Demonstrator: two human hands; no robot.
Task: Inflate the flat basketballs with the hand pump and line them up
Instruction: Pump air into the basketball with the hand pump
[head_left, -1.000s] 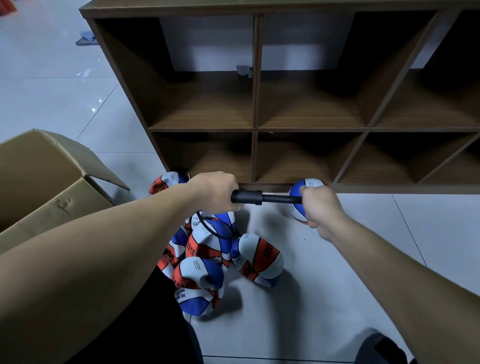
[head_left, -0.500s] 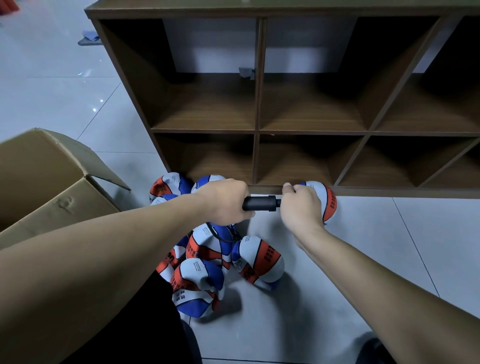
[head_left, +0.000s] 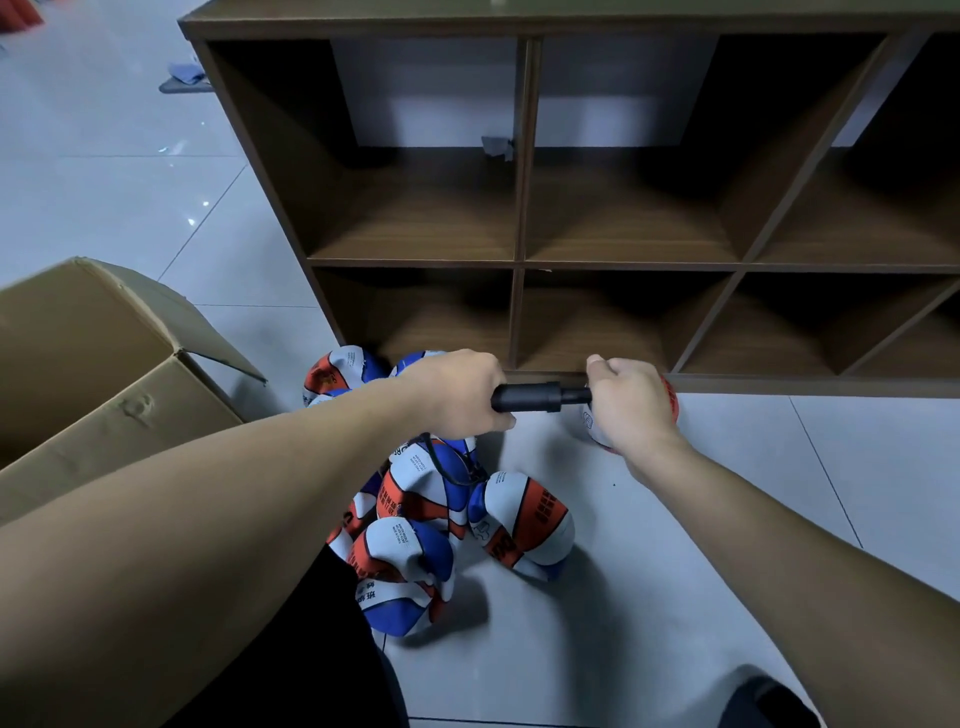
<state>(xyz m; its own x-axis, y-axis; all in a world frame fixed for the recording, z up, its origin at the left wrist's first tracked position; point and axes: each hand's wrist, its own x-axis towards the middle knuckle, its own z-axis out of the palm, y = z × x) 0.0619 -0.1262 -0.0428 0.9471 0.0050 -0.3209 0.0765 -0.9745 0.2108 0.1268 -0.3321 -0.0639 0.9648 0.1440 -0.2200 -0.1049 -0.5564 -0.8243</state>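
Both hands have come closer together since a moment ago, so less of the thin rod shows on the black hand pump (head_left: 540, 397). The left hand (head_left: 460, 395) is wrapped tight around the pump's fat black tube. The right hand (head_left: 631, 402) is curled around the other end of the pump, close to the tube. The pump lies sideways in the air between them.

Behind the right hand sits a ball (head_left: 670, 402) on the floor, mostly hidden by the hand. It shows a bit of red and white.

Under the left arm lies a pile of flat basketballs (head_left: 431, 514), red, white and blue, squashed and touching each other. A thin black hose (head_left: 441, 465) hangs down from the pump onto the pile. The left arm covers part of the pile.

Just past the hands stands a brown wooden shelf (head_left: 519, 218) with open boxes in two rows. The ball is right by its bottom edge. On the left sits an open cardboard box (head_left: 98, 374). The floor (head_left: 675, 597) is shiny pale tile.
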